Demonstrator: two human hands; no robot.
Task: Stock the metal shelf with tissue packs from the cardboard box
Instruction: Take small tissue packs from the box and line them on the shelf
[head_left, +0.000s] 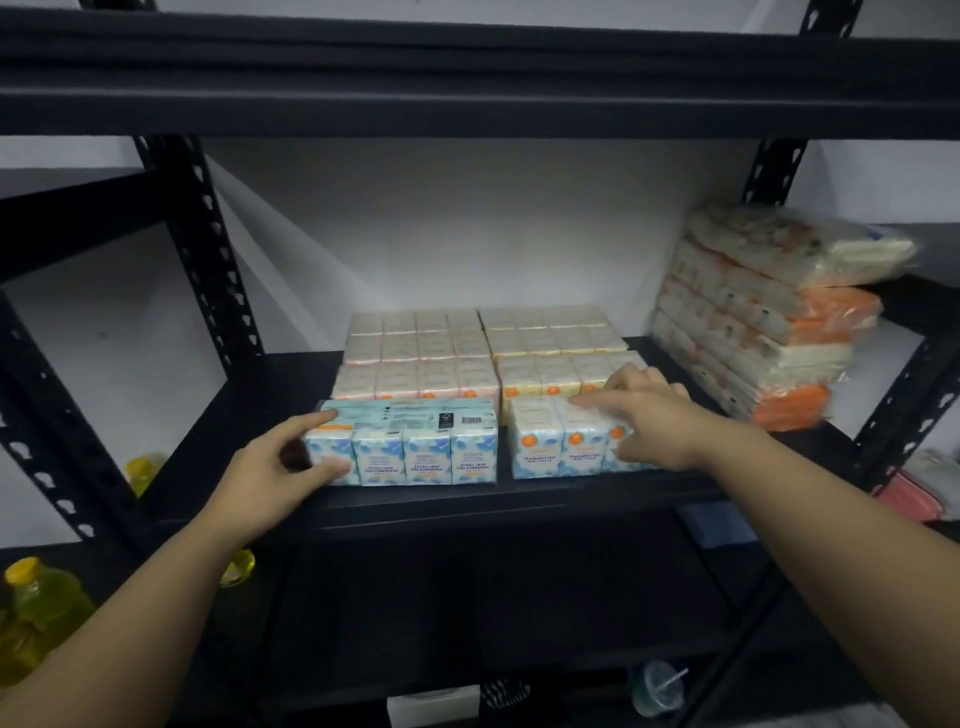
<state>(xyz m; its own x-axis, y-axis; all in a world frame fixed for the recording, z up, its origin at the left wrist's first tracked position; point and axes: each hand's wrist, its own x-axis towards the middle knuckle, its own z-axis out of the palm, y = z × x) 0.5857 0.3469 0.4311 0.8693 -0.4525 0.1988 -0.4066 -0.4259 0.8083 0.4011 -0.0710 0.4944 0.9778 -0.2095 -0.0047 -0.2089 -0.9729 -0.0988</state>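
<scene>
Tissue packs fill the middle board of the black metal shelf (545, 499), and I see two blue-printed ones at its front edge. My left hand (275, 462) grips the left front pack (410, 441) by its left end, thumb low on the front face and fingers curled over the top. My right hand (644, 415) lies on the right front pack (550, 441), fingers (592, 399) fairly straight across its top. Behind them lie flat rows of packs (483, 348); a leaning stack of orange-edged bundles (763, 322) stands at right.

tissue packs (410, 441): 6 flat, about 5 stacked | yellow bottles (36, 597): 3 | hands (270, 467): 2
</scene>
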